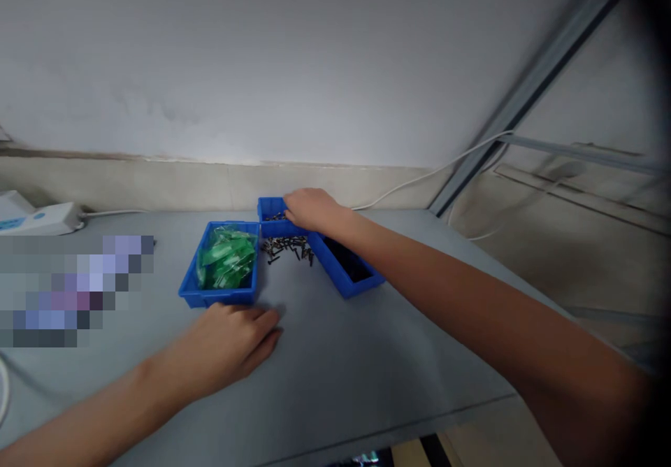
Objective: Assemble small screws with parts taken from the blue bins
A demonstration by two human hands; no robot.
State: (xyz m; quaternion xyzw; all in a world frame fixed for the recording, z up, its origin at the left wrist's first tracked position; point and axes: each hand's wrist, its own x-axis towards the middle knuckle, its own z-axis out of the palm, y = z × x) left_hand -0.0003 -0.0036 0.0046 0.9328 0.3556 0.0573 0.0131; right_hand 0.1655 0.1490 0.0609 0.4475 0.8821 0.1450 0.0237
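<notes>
My right hand [313, 208] reaches over the right side of a small blue bin [283, 229] at the back. Its fingers bend down toward screws [275, 217] inside, and the fingertips are partly hidden. My left hand [235, 338] lies on the table, against the front of a blue bin [191, 299] with clear-and-green plastic bags [226, 261]. The left fingers are curled together, and whatever may be between them is hidden. Loose dark screws [288, 247] are scattered on the table between the bins. A third blue bin [361, 286], with dark contents, stands partly under my right forearm.
A grey table [335, 383] meets the wall behind the bins. On the left are a white power strip [52, 219] and a blurred-out patch. A white cable [419, 177] runs along the wall to a metal frame post [472, 152] on the right.
</notes>
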